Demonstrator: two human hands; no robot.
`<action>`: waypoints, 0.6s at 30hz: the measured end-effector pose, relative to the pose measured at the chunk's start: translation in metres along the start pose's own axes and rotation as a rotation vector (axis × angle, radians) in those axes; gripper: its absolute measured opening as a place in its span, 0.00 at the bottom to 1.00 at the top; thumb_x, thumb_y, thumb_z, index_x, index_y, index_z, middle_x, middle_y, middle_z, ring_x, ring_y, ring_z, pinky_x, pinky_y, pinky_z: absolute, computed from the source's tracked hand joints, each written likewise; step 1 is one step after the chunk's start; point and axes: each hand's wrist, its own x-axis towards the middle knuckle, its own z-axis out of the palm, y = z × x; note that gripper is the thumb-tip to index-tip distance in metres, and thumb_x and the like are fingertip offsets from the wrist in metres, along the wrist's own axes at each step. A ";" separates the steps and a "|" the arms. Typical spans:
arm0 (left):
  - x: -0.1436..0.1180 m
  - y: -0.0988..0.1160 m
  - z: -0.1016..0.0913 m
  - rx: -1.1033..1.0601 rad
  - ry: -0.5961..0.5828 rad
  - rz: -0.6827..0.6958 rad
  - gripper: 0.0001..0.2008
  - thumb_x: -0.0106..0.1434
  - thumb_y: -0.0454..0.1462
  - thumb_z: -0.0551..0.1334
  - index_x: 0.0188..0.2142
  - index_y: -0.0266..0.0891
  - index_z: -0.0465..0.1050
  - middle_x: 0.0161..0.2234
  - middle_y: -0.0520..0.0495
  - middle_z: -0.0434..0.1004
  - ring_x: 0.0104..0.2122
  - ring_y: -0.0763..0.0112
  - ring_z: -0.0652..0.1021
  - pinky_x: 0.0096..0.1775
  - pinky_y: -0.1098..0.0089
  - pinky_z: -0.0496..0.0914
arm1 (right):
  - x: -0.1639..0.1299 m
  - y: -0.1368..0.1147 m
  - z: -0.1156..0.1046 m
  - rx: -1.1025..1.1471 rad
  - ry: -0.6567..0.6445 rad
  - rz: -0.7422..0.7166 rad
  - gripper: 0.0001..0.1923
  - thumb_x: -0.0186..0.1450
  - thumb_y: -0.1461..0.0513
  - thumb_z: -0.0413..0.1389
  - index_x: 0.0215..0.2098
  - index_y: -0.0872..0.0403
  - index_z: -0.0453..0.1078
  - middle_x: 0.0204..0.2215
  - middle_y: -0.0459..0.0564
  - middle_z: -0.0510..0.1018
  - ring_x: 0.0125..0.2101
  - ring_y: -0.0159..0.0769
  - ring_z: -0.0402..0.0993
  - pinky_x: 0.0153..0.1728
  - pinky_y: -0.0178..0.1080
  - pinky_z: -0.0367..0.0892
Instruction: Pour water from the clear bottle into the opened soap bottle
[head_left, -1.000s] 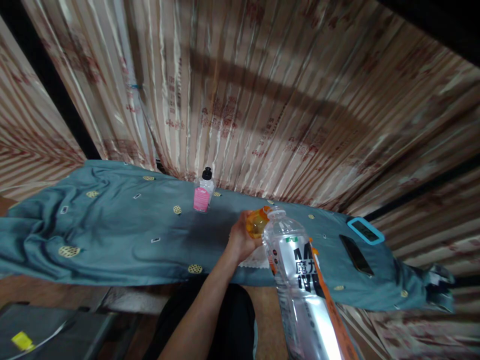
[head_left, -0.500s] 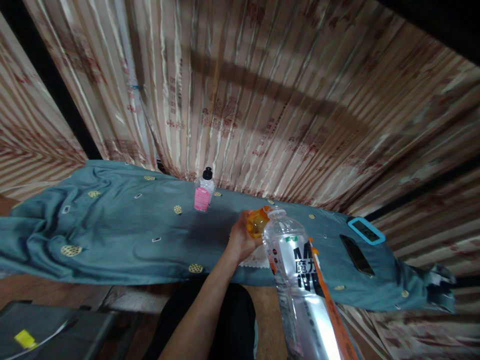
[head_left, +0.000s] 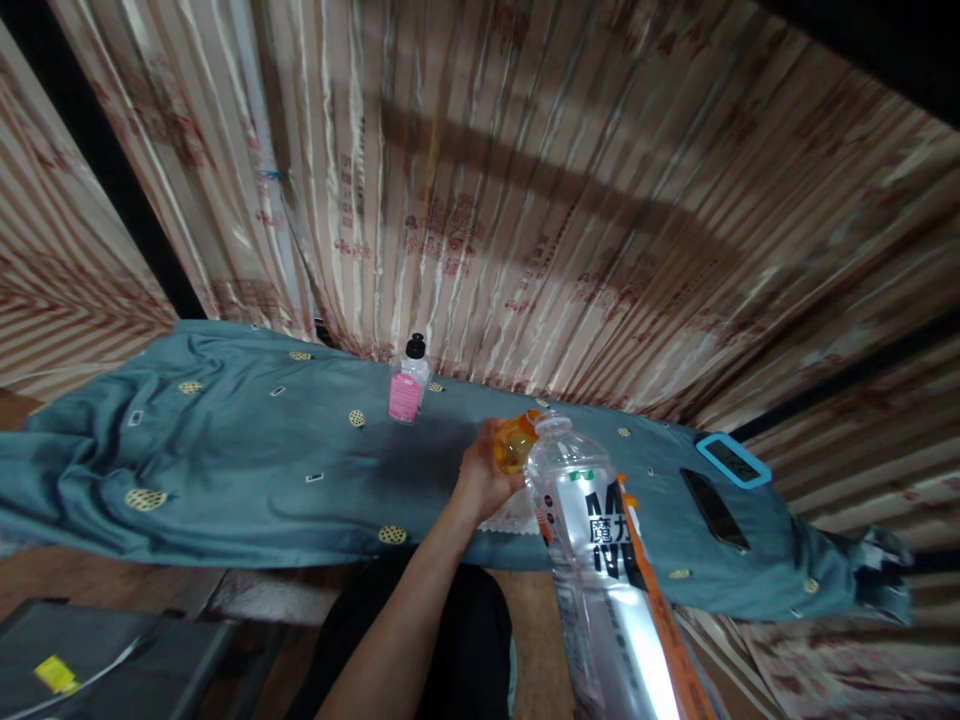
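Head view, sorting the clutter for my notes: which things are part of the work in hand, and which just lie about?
In hand:
left hand
orange cap
clear drink bottle, open

Lying about:
small pink-labelled bottle
dark phone
blue-framed device
white doily
teal cloth

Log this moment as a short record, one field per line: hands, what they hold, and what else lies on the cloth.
left hand: wrapped around a small orange container, held above the cloth
right hand: out of view
large clear bottle: tilted in the foreground, open neck beside the orange container; what holds it is unseen
surface: blue-green patterned cloth
small bottle: pink label, black cap, upright at the cloth's far edge
dark phone: flat on the cloth at right
blue-framed device: beyond the phone
backdrop: striped curtain
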 end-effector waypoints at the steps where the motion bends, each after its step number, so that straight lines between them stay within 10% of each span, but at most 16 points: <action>1: 0.000 -0.002 0.000 -0.005 -0.004 0.003 0.27 0.45 0.31 0.67 0.45 0.40 0.62 0.37 0.50 0.77 0.35 0.68 0.79 0.38 0.67 0.73 | 0.012 0.004 0.011 -0.011 0.002 -0.003 0.24 0.67 0.53 0.53 0.59 0.51 0.62 0.60 0.53 0.66 0.57 0.47 0.66 0.53 0.55 0.67; 7: 0.000 -0.001 0.000 -0.029 0.006 0.023 0.26 0.45 0.31 0.68 0.44 0.40 0.62 0.36 0.50 0.77 0.34 0.67 0.79 0.37 0.67 0.73 | 0.053 0.018 0.054 -0.058 0.006 -0.009 0.25 0.66 0.52 0.54 0.59 0.51 0.63 0.58 0.53 0.68 0.56 0.48 0.67 0.53 0.55 0.68; 18: 0.000 0.000 0.000 -0.016 0.001 -0.013 0.27 0.45 0.31 0.68 0.45 0.41 0.62 0.36 0.51 0.77 0.34 0.67 0.79 0.38 0.67 0.73 | 0.038 0.006 0.032 -0.074 -0.031 -0.052 0.26 0.67 0.50 0.52 0.60 0.51 0.61 0.56 0.53 0.70 0.55 0.47 0.69 0.53 0.55 0.68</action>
